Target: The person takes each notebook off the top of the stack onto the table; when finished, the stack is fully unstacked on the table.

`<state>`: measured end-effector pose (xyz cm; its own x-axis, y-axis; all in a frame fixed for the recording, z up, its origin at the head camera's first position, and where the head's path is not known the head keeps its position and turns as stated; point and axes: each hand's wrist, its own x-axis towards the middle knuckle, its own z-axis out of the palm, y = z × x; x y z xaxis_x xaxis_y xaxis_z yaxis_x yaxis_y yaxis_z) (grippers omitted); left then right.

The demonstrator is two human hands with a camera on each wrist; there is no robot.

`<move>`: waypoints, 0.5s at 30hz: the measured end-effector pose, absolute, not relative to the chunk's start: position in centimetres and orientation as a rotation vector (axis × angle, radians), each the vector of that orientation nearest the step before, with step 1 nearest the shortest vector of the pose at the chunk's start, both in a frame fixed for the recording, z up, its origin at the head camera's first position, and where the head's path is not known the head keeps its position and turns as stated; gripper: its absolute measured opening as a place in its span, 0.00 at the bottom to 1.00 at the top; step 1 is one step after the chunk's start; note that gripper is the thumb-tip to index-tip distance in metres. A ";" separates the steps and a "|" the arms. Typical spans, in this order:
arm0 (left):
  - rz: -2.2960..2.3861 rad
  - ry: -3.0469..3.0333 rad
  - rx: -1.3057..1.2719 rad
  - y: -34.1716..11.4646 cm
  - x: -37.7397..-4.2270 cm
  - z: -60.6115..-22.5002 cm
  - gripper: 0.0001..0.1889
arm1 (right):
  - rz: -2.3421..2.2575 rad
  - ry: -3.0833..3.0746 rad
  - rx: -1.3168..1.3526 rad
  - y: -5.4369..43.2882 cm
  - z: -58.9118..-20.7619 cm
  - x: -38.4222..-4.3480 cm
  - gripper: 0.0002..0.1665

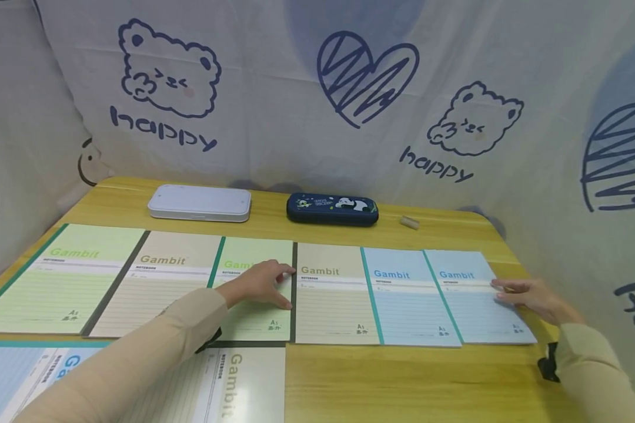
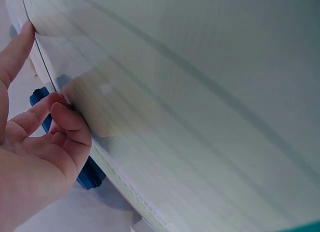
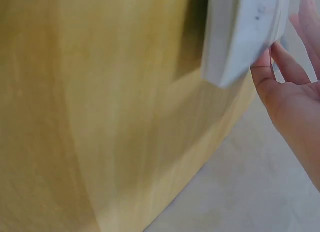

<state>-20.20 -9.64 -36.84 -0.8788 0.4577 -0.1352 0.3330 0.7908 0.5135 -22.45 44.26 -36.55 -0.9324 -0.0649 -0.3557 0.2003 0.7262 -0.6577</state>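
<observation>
A row of Gambit notebooks lies side by side on the wooden table. My left hand [image 1: 261, 283] is over a green notebook [image 1: 243, 329], thumb and forefinger spread, their tips at the dark spine of the beige notebook [image 1: 333, 305]. Seen from the left wrist, the other fingers [image 2: 70, 124] bend beside the notebook edge. At the far right, my right hand [image 1: 531, 299] touches the outer edge of the end blue notebook [image 1: 471, 311] with its fingertips. From the right wrist, that notebook's thick page edge [image 3: 225, 51] shows against the fingers. Another blue notebook [image 1: 410, 311] lies between.
Behind the row are a white case [image 1: 200, 202], a navy panda pencil case [image 1: 332, 210] and a small eraser-like piece [image 1: 410, 222]. More notebooks lie in front at left, one beige [image 1: 259, 382], partly under my left sleeve. A printed curtain [image 1: 275, 76] hangs behind the table [image 1: 402, 382].
</observation>
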 end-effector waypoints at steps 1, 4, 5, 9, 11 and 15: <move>0.713 2.728 0.613 -9.6 -20.2 -36.8 0.39 | -1.044 2.576 0.099 44.3 -36.6 -22.4 0.43; 0.711 2.729 0.603 -9.6 -20.2 -36.8 0.39 | -1.054 2.578 0.086 44.2 -36.6 -22.4 0.42; 0.711 2.729 0.599 -9.6 -20.2 -36.9 0.39 | -1.060 2.579 0.085 44.2 -36.6 -22.4 0.42; 0.709 2.729 0.583 -9.6 -20.3 -36.8 0.38 | -1.067 2.593 0.102 43.9 -36.4 -22.4 0.42; 0.707 2.727 0.581 -9.6 -20.3 -36.8 0.38 | -1.071 2.611 0.102 43.8 -36.4 -22.5 0.42; 0.687 2.730 0.586 -9.6 -20.3 -36.8 0.39 | -1.047 2.690 0.063 43.4 -36.3 -22.5 0.42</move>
<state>-20.27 -9.62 -36.79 -0.8832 0.4430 -0.1542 0.3173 0.8063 0.4992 -22.46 43.35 -36.26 -0.9669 -0.0512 -0.2499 0.1313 0.7401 -0.6596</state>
